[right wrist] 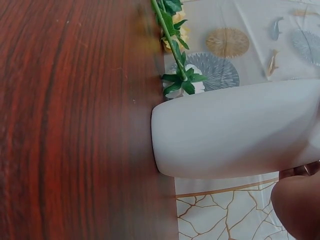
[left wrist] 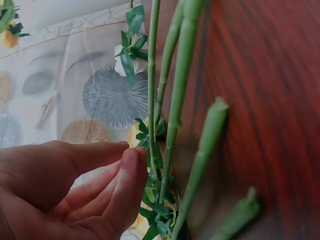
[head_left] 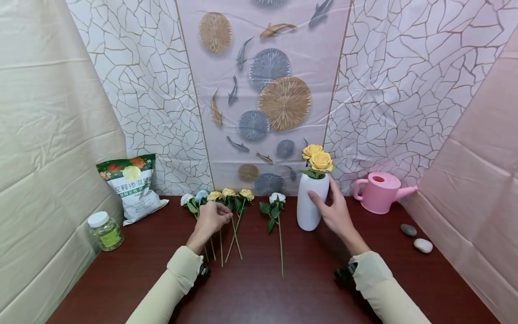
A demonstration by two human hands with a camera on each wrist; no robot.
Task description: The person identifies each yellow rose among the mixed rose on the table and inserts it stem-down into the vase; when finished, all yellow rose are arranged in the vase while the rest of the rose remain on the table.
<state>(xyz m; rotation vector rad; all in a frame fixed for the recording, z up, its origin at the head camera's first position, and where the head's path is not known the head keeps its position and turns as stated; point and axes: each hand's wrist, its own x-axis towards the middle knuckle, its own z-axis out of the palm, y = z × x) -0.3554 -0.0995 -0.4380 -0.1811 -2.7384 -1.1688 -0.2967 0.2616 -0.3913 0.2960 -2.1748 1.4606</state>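
Note:
On the right, my right hand (head_left: pixel 335 211) grips a white vase (head_left: pixel 309 211) from its right side, thumb across the front. The vase (right wrist: pixel 230 132) stands upright on the table with two yellow roses (head_left: pixel 321 161) in its mouth. My left hand (head_left: pixel 211 219) is over a row of artificial roses (head_left: pixel 228 192), white, blue and yellow, laid with stems toward me. In the left wrist view, the thumb and forefinger tips of the left hand (left wrist: pixel 95 185) come close together beside the green stems (left wrist: pixel 176 110); no stem shows between them. A single white rose (head_left: pixel 277 198) lies between the hands.
A pink watering can (head_left: pixel 380 193) stands at the back right, with a dark pebble (head_left: pixel 408 230) and a white pebble (head_left: pixel 423 245) before it. At left are a printed bag (head_left: pixel 137 198) and a white-lidded jar (head_left: pixel 106 231). A patterned cloth (head_left: pixel 267 90) hangs behind.

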